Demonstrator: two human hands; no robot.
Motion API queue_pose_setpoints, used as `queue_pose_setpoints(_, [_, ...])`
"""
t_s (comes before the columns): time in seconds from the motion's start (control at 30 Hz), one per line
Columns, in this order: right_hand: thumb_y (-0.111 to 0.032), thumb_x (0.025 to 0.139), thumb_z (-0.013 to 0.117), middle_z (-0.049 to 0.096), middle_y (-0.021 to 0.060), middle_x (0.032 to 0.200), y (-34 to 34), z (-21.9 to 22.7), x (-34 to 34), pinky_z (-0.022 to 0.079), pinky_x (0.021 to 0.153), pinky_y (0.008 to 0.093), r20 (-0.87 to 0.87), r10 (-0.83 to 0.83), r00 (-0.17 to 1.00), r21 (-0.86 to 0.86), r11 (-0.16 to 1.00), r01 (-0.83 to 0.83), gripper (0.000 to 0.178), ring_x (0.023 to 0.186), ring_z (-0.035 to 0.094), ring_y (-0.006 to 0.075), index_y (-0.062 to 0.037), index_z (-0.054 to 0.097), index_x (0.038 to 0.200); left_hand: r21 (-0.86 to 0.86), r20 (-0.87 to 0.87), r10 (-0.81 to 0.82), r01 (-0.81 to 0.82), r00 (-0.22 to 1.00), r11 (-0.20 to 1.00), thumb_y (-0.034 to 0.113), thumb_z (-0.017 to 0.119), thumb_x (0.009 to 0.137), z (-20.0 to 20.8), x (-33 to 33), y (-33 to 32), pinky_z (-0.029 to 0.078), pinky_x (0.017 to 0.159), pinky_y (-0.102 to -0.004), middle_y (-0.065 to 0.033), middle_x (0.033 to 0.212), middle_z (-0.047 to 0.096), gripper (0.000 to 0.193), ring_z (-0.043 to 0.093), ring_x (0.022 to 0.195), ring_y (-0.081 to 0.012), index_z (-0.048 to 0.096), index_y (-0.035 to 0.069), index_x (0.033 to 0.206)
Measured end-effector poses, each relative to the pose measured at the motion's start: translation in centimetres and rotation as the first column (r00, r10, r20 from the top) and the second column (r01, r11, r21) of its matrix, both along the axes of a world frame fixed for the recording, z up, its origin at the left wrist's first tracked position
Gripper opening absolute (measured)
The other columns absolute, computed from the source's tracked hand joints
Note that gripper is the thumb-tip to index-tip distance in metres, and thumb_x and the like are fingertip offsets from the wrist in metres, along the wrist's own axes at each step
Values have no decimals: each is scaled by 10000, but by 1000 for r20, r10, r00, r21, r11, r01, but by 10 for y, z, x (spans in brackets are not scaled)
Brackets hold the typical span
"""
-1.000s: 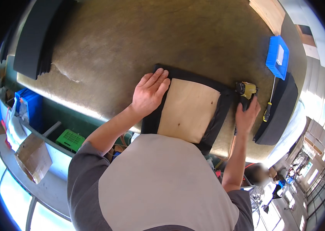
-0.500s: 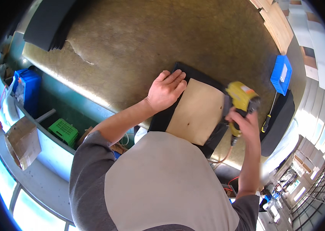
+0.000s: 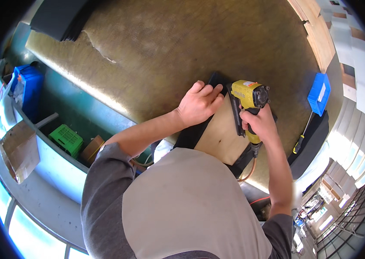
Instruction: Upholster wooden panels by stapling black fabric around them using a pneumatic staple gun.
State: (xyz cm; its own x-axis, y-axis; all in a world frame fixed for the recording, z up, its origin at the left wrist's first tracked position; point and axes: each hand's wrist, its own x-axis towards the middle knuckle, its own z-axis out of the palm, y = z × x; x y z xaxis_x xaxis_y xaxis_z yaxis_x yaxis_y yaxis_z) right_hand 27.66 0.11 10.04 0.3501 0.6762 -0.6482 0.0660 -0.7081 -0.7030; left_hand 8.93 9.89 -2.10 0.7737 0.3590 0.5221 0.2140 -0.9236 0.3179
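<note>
A plywood board (image 3: 220, 137) with black covering material (image 3: 193, 134) folded round its edges lies on the worktable close to my body. My left hand (image 3: 202, 103) is at the far left corner of this piece, its fingers bent over the black edge and pressing on it. In my right hand (image 3: 260, 123) is a yellow and black air stapler (image 3: 248, 95), gripped by its handle. The stapler's nose is over the far right part of the board, near my left fingertips; whether it touches is hidden. A brown air hose (image 3: 252, 169) runs down from the handle.
On the right are a blue tray (image 3: 319, 94), a screwdriver (image 3: 299, 142) and black pieces (image 3: 311, 144). Wooden boards (image 3: 318, 41) lie far right, a black stack (image 3: 59, 19) far left. Below the table's left edge sit a green crate (image 3: 66, 139) and a blue bin (image 3: 30, 88).
The stapler has moved left and over the board, nearer my left hand. My left hand has shifted slightly right, its fingers now more bent over the black edge. The view has turned a little.
</note>
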Motion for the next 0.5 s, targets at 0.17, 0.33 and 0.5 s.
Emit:
queue_pose_setpoints(0.17, [-26, 808, 620, 601, 21, 652, 19, 8, 0, 480, 500, 285, -6, 74, 997, -30, 997, -74, 80, 513, 606, 118, 16, 627, 875, 12, -16, -7, 7, 1000, 1000, 172, 663, 785, 0, -2, 0, 413, 849, -340, -84, 1208, 726, 214, 557, 824, -153, 670, 82, 979])
queue_pose_setpoints(0.33, [-19, 802, 616, 624, 29, 686, 31, 4, -1, 491, 510, 290, 53, 217, 975, -62, 975, -213, 114, 526, 617, 119, 16, 628, 910, 37, -12, -51, 52, 999, 998, 165, 669, 793, -2, 0, 0, 417, 844, -338, -84, 1147, 745, 200, 569, 826, -150, 685, 73, 970])
queue_pose_setpoints(0.5, [-39, 838, 655, 639, 34, 688, -23, 16, 11, 502, 512, 300, 64, 56, 996, 45, 997, -59, 189, 523, 614, 115, 21, 648, 1017, 34, 33, -26, 25, 999, 999, 157, 692, 781, 2, 1, 3, 429, 855, -349, -90, 1163, 737, 238, 576, 844, -159, 691, 65, 1000])
